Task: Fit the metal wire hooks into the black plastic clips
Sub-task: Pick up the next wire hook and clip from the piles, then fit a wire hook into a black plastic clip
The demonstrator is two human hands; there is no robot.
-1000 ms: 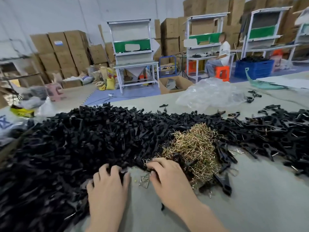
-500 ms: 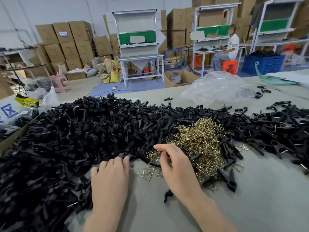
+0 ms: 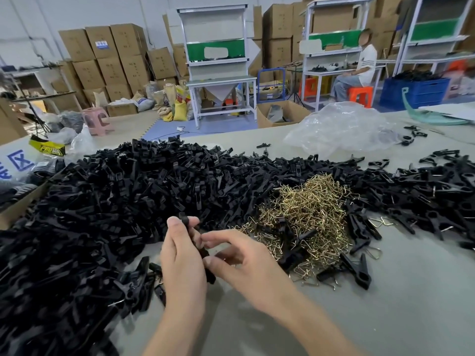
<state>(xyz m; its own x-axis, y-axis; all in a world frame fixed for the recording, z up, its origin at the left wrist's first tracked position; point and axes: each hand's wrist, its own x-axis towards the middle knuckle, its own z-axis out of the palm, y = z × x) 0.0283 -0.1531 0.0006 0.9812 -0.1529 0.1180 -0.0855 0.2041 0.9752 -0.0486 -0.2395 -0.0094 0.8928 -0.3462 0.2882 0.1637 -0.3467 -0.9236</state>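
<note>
Black plastic clip point(image 3: 183, 219): one piece, held upright in my left hand point(image 3: 182, 260), thumb and fingers curled round its sides. It sits above the near table, just in front of the clip heap point(image 3: 115, 201).

My right hand point(image 3: 246, 263) meets it from the right, fingertips point(image 3: 209, 237) pinched at the clip's middle. Whether a hook lies between them I cannot tell.

Handling, by my judgement: light, stiff, smooth moulded plastic. It is best taken by the flat sides, leaving the seat for the wire free.

Metal wire hooks point(image 3: 308, 211): brass-coloured, thin, bent into angular loops, tangled in a mound just right of my hands. They look springy and likely to snag, so I would lift one by its bend.

Clip heap: matte black, jumbled, spread over the left and far table.

Table point(image 3: 385, 317): grey, dull, flat.

Clear plastic bag point(image 3: 341, 127): crumpled, glossy, far right.
</note>
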